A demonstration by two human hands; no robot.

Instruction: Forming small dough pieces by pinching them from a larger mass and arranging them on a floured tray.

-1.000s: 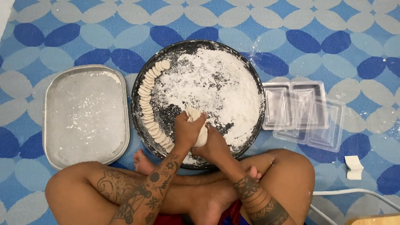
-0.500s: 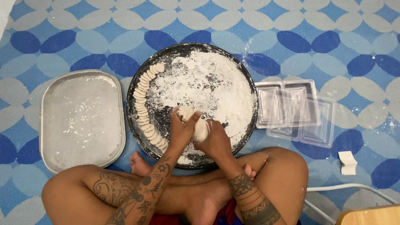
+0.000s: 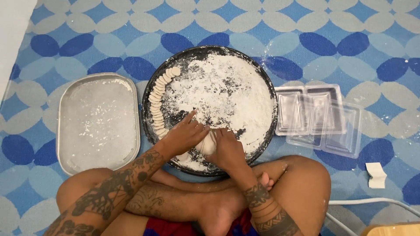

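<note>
**Both hands on a dough lump at the near edge of a floured round tray**

You sat cross-legged on a blue-and-white patterned mat (image 3: 306, 26), the largest surface in view. Before your knees lay a dark round tray (image 3: 151, 126), dusted thickly with white flour (image 3: 223, 91). Left of it, just beside, lay a rounded rectangular metal tray (image 3: 98, 122), lightly floured. Right of the round tray, some clear plastic containers (image 3: 321, 118) lay overlapping. Along the round tray's left inner rim ran a curved row of small flat dough pieces (image 3: 158, 102), edge to edge.

The dough lump (image 3: 209, 144) sat near the tray's near edge, between your hands. Your left hand (image 3: 183, 135) lay half-curled against its left side, fingers extended toward the flour. Your right hand (image 3: 227, 148) cupped it from the right; how tightly it closed could not be told, as the knuckles hid the fingertips.

The dough appeared soft, light and easily dented, probably less sticky for the flour. It was best held from both sides with light, even pressure.
</note>
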